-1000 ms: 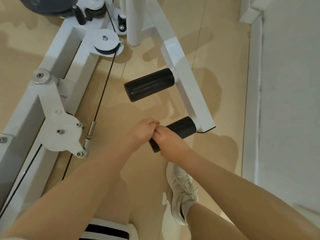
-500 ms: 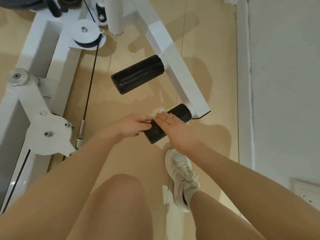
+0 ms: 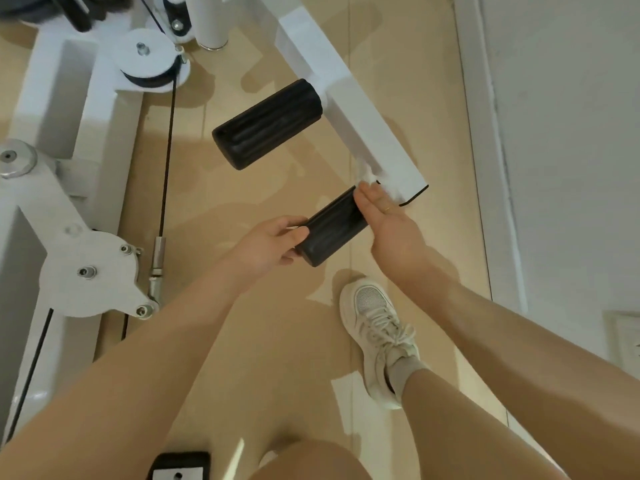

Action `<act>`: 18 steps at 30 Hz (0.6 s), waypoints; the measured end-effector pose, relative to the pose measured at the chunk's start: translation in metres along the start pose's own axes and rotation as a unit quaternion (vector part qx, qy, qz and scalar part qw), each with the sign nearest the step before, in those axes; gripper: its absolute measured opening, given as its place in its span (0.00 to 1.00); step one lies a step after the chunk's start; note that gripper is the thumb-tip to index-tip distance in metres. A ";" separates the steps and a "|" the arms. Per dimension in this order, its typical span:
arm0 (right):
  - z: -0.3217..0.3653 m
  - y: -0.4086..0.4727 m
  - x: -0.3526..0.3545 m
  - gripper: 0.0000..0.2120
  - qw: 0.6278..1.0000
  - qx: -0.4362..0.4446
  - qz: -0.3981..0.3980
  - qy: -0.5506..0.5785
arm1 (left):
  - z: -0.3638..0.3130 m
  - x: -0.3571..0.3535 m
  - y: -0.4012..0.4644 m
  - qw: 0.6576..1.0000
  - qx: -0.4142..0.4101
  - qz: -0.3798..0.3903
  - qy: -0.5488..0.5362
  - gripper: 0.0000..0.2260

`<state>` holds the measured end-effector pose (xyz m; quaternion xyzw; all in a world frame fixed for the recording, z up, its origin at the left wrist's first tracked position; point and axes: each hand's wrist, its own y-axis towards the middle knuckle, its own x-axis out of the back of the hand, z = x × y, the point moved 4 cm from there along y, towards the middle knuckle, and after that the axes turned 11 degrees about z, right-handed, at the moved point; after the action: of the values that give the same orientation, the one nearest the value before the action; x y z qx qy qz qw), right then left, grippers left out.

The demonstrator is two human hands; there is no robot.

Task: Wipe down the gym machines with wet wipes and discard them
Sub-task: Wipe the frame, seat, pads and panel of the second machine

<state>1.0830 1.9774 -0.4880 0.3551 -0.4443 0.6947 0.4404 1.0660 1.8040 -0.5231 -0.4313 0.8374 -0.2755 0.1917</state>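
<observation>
The left hand point(image 3: 268, 245) grips the free end of the lower black foam roller point(image 3: 332, 230), while the right hand point(image 3: 388, 220) – fingers straight – presses a white wipe point(image 3: 372, 176) where roller meets white bar point(image 3: 360, 109).

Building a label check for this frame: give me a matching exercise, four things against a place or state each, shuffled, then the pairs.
Things:
1. left hand
2. right hand
3. far roller
4. shoe

Places or states:
A. untouched, above both hands
B. flat on the floor, below the right hand
C. fingers curled round the free end of the near roller
D. fingers straight, pressing a white wipe where the near roller meets the white bar

Pairs: 1-C, 2-D, 3-A, 4-B
</observation>
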 end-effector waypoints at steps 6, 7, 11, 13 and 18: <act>0.063 -0.018 -0.049 0.28 0.997 0.061 -0.038 0.038 | 0.014 -0.008 -0.013 0.989 -0.045 -0.116 -0.084 0.10; 0.063 -0.021 -0.047 0.31 0.996 0.063 -0.030 0.048 | 0.014 -0.010 -0.015 0.988 -0.047 -0.122 -0.087 0.09; 0.020 -0.016 -0.026 0.37 0.996 -0.014 -0.021 0.082 | 0.009 -0.014 -0.013 0.988 -0.029 -0.117 -0.093 0.06; -0.007 -0.008 -0.017 0.40 0.984 -0.106 -0.059 0.133 | 0.007 -0.015 -0.011 0.989 -0.024 -0.113 -0.097 0.07; 0.008 -0.017 -0.039 0.35 0.882 -0.188 -0.172 0.397 | 0.008 -0.021 -0.009 0.983 -0.030 -0.134 -0.121 0.08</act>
<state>1.1135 1.9616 -0.5145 0.0312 -0.2867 0.5945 0.7506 1.0880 1.8151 -0.5221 -0.5755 0.7506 -0.2189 0.2397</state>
